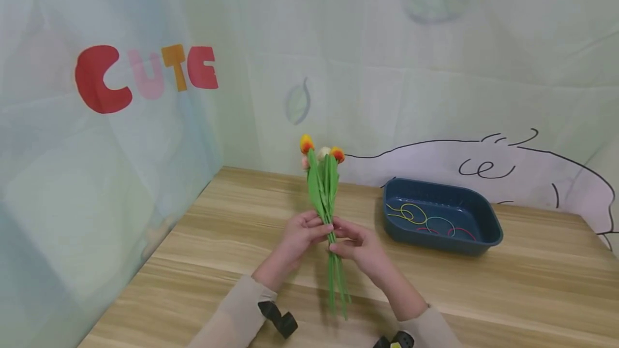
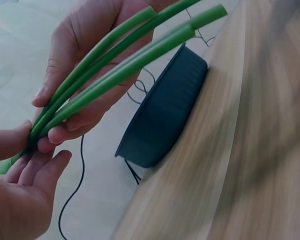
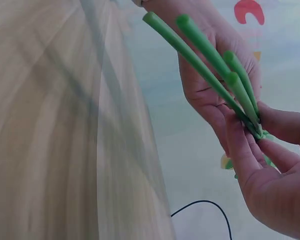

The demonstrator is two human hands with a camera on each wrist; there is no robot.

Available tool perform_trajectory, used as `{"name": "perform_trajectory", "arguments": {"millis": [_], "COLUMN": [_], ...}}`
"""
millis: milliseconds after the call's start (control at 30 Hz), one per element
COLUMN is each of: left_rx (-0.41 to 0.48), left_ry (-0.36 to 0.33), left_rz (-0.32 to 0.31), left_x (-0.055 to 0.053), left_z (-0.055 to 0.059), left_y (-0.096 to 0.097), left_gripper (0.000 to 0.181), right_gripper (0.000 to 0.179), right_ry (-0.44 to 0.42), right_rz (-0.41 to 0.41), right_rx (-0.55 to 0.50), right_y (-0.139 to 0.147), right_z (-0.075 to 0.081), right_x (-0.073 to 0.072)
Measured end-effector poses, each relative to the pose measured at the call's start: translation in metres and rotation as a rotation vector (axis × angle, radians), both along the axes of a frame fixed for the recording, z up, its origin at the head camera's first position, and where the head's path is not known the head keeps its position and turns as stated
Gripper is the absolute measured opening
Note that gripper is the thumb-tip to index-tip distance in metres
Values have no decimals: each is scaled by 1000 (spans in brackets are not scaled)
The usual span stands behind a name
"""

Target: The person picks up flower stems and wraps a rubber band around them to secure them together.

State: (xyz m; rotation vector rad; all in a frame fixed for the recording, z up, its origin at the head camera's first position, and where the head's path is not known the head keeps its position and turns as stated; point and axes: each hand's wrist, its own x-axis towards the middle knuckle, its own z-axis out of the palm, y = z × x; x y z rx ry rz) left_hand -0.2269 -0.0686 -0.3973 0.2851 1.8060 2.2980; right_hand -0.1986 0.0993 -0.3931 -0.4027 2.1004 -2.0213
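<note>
A bunch of tulips point(image 1: 326, 189) with green leaves is held up over the table, its orange-yellow, white and pink heads pointing away from me. My left hand point(image 1: 301, 234) pinches the stems between thumb and fingers at mid-length. Just below it, my right hand point(image 1: 360, 246) grips the same stems from the other side. In the left wrist view several bare stem ends point(image 2: 135, 57) stick out past both hands. The right wrist view shows the cut ends of the stems point(image 3: 200, 57) spread slightly apart.
To the right on the wooden table point(image 1: 232, 219) stands a dark blue basin point(image 1: 435, 241). Thin loops lie in it: yellow point(image 1: 413, 212), teal point(image 1: 441, 218) and red point(image 1: 461, 233). A printed cloth point(image 1: 338, 85) hangs behind and at the left of the table.
</note>
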Motion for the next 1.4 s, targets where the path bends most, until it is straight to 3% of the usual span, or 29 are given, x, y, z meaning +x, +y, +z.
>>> {"name": "perform_trajectory", "arguments": {"millis": [400,667,1233,1400], "left_rx": [65,82,138,144], "left_ry": [21,35,-5,-24], "left_rz": [-31,-111,-203,-207], "left_x": [20,28,34,34], "left_z": [6,5,5,5], "left_y": [16,22,26,26], "left_gripper": [37,39,39,28], "right_gripper": [63,66,63,61], "right_ry": [-27,9,74,109], "right_rz": [104,142,184,177], "right_rx": [-87,-154,-190,-133], "right_y": [23,35,45,45], "right_z": [-2,-9,-6,-6], "right_x": [20,31,44,45]}}
